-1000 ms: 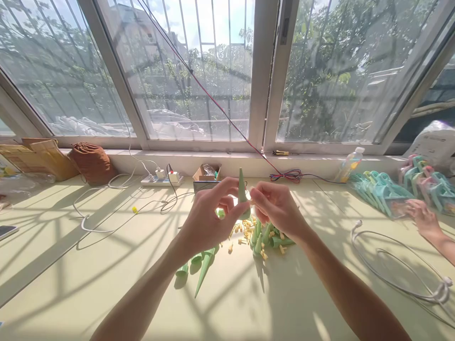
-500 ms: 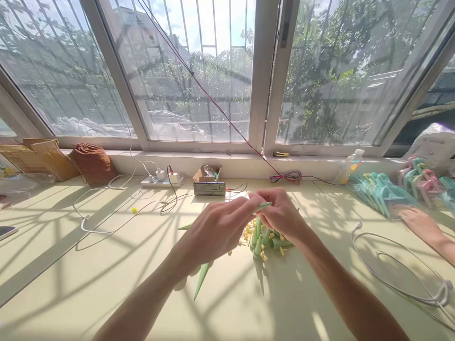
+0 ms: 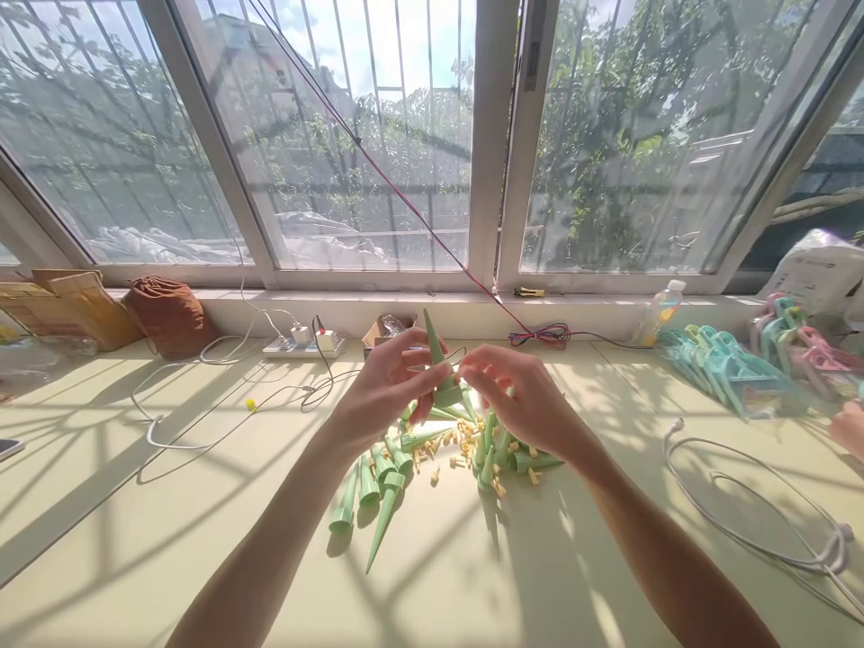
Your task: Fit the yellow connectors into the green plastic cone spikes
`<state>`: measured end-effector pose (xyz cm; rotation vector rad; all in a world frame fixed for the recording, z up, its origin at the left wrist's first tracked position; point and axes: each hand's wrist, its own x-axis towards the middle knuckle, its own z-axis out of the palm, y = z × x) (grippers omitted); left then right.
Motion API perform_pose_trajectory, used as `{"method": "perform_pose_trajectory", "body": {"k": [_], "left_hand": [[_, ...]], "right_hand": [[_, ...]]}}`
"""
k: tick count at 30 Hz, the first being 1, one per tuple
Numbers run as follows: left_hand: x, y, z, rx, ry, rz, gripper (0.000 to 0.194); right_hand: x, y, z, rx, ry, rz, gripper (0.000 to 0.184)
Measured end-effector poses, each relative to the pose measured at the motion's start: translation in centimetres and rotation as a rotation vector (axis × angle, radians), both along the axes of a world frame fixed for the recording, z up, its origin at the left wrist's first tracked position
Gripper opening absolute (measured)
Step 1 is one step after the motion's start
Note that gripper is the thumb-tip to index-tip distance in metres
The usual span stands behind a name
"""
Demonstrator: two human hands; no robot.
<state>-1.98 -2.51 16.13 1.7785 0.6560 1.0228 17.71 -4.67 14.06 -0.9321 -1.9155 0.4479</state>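
My left hand [image 3: 382,382] grips a green cone-shaped plastic spike [image 3: 434,340], its tip pointing up. Close beside it, my right hand [image 3: 523,387] has its thumb and fingers drawn together near the spike's wide end. Whatever those fingertips pinch is too small to make out. Beneath both hands lie small yellow plastic pieces [image 3: 435,474], loosely heaped on the table. More green spikes [image 3: 368,486] lie left of that heap, and another cluster of green spikes [image 3: 487,454] with yellow pieces in some of them is on the right.
A cardboard box [image 3: 378,333] and a power strip [image 3: 303,346] with cables stand at the back. On the right are a coiled white cable [image 3: 735,450], a bottle [image 3: 665,315], teal plastic clips [image 3: 719,360] in a bag and another person's hand [image 3: 849,425].
My left hand has turned, so the spike that pointed sideways now stands tip up. My hands have parted slightly, uncovering spikes below. The other person's hand has moved right, off the teal clips.
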Motion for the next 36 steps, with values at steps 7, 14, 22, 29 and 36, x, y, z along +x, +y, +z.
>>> {"method": "perform_pose_trajectory", "body": {"k": [7,14,22,29,36], "left_hand": [[0.2,0.5,-0.8,-0.034,-0.010,-0.032,0.024],[0.7,0.6,-1.1,0.014,-0.012,0.006,0.029],[1.5,-0.3,-1.8,0.405,0.225,0.189,0.013],[1.3,0.1,-1.6,0.221,0.191,0.070,0.017],[0.5,1.2,-1.2,-0.173,0.065,-0.086,0.025]], "right_hand": [[-0.1,0.2,-0.4,0.028,-0.035,-0.032,0.029],[-0.3,0.5,-0.7,-0.176,0.106,0.005,0.034],[0.3,1.0,-0.7,-0.632,0.358,0.229,0.045],[0.7,0.9,-0.4,-0.655,0.204,0.245,0.048],[1.2,-0.1,0.7,-0.205,-0.130,0.045,0.039]]}}
